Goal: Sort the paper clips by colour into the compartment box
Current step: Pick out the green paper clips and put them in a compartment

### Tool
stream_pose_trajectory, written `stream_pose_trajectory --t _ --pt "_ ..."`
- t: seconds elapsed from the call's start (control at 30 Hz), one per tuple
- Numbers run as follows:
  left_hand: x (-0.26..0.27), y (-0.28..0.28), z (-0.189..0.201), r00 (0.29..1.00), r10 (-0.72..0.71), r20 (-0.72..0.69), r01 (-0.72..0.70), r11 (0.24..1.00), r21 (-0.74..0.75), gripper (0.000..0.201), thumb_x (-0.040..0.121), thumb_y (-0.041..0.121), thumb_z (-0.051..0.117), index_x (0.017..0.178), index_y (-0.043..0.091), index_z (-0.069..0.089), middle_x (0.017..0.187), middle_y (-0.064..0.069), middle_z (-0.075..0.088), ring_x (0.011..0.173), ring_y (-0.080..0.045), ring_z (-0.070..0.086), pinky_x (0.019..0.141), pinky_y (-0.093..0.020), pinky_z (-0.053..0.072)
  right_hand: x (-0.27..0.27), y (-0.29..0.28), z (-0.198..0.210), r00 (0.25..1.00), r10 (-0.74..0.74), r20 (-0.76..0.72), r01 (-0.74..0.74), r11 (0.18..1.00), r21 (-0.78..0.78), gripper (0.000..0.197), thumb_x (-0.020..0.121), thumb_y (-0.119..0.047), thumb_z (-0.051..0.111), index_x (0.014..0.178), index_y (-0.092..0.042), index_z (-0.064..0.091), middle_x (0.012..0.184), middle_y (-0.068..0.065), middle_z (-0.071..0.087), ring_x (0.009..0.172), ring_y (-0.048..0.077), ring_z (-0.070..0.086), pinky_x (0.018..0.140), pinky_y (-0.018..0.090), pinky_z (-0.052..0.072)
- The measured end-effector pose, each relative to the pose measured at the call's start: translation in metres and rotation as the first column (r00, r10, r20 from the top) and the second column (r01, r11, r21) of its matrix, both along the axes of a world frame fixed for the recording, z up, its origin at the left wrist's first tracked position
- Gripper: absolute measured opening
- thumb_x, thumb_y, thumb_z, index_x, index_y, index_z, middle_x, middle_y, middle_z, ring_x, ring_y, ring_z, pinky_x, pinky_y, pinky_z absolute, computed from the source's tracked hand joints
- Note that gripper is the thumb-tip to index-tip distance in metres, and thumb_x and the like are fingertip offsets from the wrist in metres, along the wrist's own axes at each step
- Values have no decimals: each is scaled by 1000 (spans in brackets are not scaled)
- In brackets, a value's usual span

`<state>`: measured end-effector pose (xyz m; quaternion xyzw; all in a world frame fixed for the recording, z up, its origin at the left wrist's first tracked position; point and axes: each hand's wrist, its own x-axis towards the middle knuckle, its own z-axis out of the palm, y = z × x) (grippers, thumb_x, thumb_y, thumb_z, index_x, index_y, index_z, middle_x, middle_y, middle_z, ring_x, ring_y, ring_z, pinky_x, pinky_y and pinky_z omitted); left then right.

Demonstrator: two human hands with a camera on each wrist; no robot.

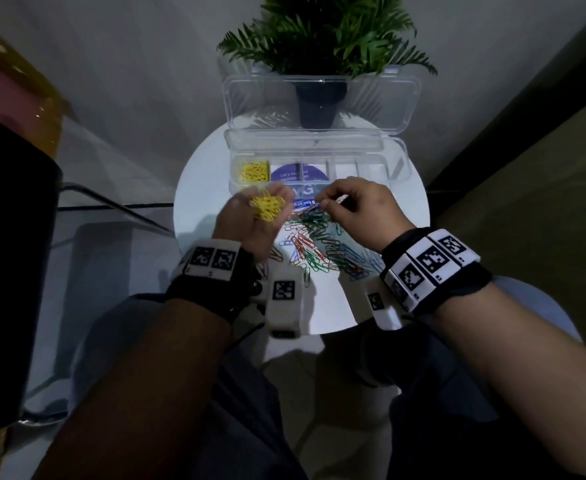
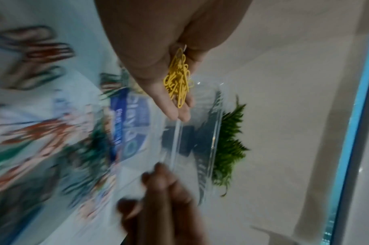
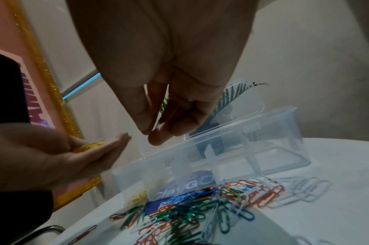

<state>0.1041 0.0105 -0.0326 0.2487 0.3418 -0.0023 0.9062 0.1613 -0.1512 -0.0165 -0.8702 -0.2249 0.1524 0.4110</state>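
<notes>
My left hand (image 1: 246, 223) is palm up above the table with a bunch of yellow paper clips (image 1: 267, 206) lying on its straight fingers (image 2: 175, 114). It hovers just in front of the clear compartment box (image 1: 357, 176), whose leftmost compartment holds more yellow clips (image 1: 255, 172). The other compartments look bare. My right hand (image 1: 350, 206) is close beside the left, thumb and forefinger pinched together (image 3: 150, 135), with no clip visible between them. Below both hands lies a mixed pile of clips (image 1: 314, 244) in red, green, blue and white.
The small round white table (image 1: 204, 188) carries everything. The box's open lid (image 1: 374, 102) stands up at the back, with a potted plant (image 1: 322, 36) behind it. A blue printed label (image 1: 298, 174) shows under the box. A dark bulky object (image 1: 7, 271) stands at my left.
</notes>
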Motion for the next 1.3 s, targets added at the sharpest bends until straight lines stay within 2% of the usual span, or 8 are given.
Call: stream_pose_trajectory --t 0.17,0.3,0.43,0.57,0.7,0.9,1.1,1.3 --pt "44 41 13 987 158 -31 -148 966 214 30 98 18 29 85 9 54 82 -7 59 69 -17 60 64 -27 53 -2 -9 -9 996 -53 -65 53 999 -2 11 88 -15 59 92 -14 69 81 -5 63 71 18 60 70 18 46" --pt "69 56 5 991 58 -120 29 782 623 33 97 21 32 81 14 60 60 6 61 59 -8 58 60 -22 46 -6 -15 -17 995 -51 -89 50 999 -10 10 88 -14 59 89 -15 69 80 -5 63 65 11 55 73 20 43" --pt "74 49 6 973 -89 -215 232 415 879 36 92 28 38 105 11 68 105 -5 70 102 -19 63 95 -28 44 -8 -18 -22 991 -54 -120 52 998 -23 11 88 -14 58 89 -13 69 71 -11 59 61 12 52 71 21 42" --pt "68 45 11 979 -63 -192 202 348 916 38 92 30 41 109 12 69 115 -4 67 110 -15 60 104 -31 41 -8 -18 -23 990 -60 -128 58 998 -21 10 88 -15 58 88 -13 68 73 -7 61 64 15 55 73 24 46" --pt "43 40 24 998 0 -64 58 403 914 32 97 23 39 111 18 67 110 5 67 105 -8 61 83 -22 46 -8 -14 -23 996 -17 -87 11 998 -68 11 88 -14 59 91 -11 69 80 -5 62 64 8 51 73 20 41" --pt "-29 29 16 988 50 -146 27 875 484 22 94 29 44 84 21 62 86 6 68 82 -11 64 71 -24 43 -22 15 -30 963 249 -107 -268 936 -230 16 86 -13 57 95 -12 70 98 5 69 86 17 60 80 22 46" --pt "-53 25 -2 947 16 -319 163 835 525 17 91 22 48 81 20 61 85 4 67 80 -11 64 75 -26 42 -25 42 -42 873 454 -177 -483 755 -444 29 89 -23 56 117 -23 62 116 13 51 109 28 52 95 35 43" --pt "-43 29 -13 921 -31 -388 268 774 574 15 90 19 49 80 20 60 79 4 64 72 -10 62 65 -24 39 -23 44 -46 955 298 -7 -264 836 -482 26 90 -23 52 112 -20 63 119 7 53 108 27 55 90 34 47"
